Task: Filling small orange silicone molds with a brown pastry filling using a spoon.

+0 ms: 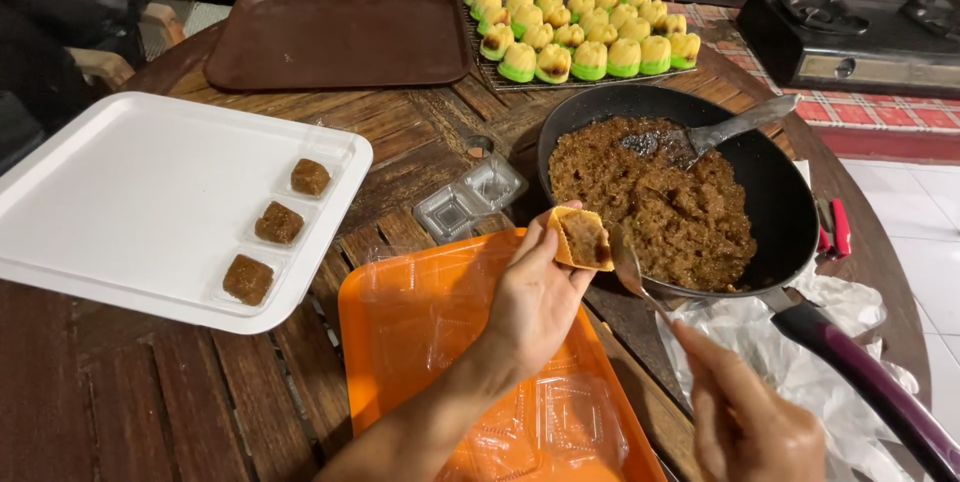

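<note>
Left hand has its grip pinched around a small orange square mould packed with brown filling, held over the orange plastic tray. Right hand, grip closed on a metal spoon, sits just right of it, bowl nearly touching the mould, with the black frying pan of filling right behind.

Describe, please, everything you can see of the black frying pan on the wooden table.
The black frying pan is round and shallow, seemingly dark non-stick metal, with a long dark purple handle running to the lower right corner. It sits upright on the wooden table, its handle over crumpled white plastic. Coarse brown filling covers most of its left floor. A grey spatula rests in it, blade in the filling, handle leaning over the far rim.
</note>
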